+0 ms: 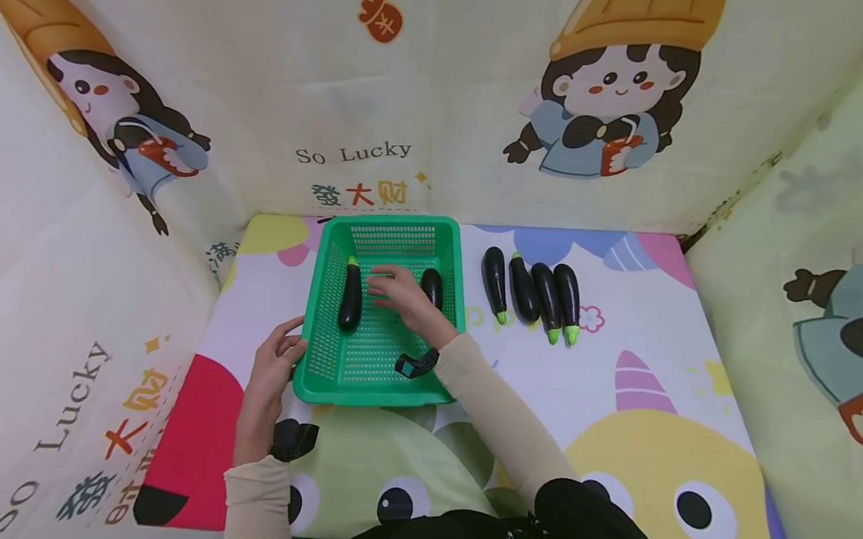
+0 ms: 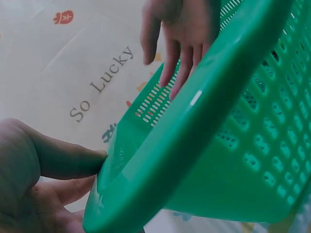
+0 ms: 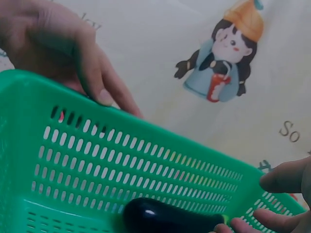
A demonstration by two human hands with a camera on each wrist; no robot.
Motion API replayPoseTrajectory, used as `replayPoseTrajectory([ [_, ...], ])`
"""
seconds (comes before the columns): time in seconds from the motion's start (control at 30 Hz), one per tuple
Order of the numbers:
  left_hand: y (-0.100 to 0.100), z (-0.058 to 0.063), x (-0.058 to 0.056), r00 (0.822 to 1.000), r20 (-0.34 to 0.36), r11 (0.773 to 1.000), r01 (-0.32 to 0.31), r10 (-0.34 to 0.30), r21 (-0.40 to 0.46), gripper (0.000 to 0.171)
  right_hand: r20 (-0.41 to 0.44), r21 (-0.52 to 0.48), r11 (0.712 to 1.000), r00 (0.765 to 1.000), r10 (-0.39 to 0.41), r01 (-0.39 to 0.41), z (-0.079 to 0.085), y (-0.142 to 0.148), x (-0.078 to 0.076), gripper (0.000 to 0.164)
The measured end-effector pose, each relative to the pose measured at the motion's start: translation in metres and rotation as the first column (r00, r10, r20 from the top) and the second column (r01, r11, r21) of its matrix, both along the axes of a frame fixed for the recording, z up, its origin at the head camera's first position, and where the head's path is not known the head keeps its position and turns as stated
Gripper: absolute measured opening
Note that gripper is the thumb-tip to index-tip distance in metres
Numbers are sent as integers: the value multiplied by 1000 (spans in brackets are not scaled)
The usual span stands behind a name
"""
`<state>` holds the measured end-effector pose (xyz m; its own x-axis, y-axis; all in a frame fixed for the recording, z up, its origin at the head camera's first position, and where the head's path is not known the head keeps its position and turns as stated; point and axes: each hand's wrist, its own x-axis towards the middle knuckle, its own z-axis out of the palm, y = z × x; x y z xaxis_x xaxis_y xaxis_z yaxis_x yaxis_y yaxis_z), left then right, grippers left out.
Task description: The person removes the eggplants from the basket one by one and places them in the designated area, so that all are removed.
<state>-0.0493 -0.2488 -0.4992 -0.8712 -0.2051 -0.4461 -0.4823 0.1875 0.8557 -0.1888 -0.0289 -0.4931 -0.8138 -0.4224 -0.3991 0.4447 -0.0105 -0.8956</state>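
Basket (image 1: 378, 379), green plastic with perforated walls and floor, is set on a cartoon-printed mat (image 1: 613, 387) within printed fabric walls. Two eggplants are held in it: a first eggplant (image 1: 350, 297) lies lengthwise left of centre with its green stem toward the far wall, and a second eggplant (image 1: 432, 286) lies by the right wall, partly covered by the wrist. Four more eggplants (image 1: 531, 293) are laid in a row on the mat just to the right of the basket, close together, three with stems toward the person and one the other way. The right hand (image 1: 399, 298) is reached into the basket between the two eggplants, fingers extended and slightly spread over the floor; nothing is seen to be gripped by it. The left hand (image 1: 271, 371) is placed at the basket's near-left corner, thumb against the rim and fingers loosely bent beside it; in the left wrist view only the thumb is seen to touch, and a full grip cannot be confirmed. As a judgement, the placing is best done with the basket steadied at that corner, the eggplants laid parallel to leave room, and the hand lifted clear without nudging either one.
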Motion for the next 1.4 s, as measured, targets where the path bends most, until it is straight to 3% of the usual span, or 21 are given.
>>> replayPoseTrajectory([
  [0.3, 0, -1, 1, 1000, 5, 1000, -10, 10, 6, 54, 15, 88, 996, 1000, 15, -16, -12, -25, -7, 54],
  [0.63, -1, -2, 1, 1000, 1, 1000, -12, 12, 23, 54, 44, 176, 983, 998, 39, -47, -22, -31, -8, 56],
  [1.1, 0, -1, -1, 1000, -2, 1000, -1, 1, 14, 54, 98, 155, 987, 995, 34, -49, -29, -34, -11, 57],
  [1.4, 0, 1, -1, 1000, -10, 1000, -5, 6, 28, 54, 84, 163, 985, 996, 43, -57, -33, -39, -10, 46],
])
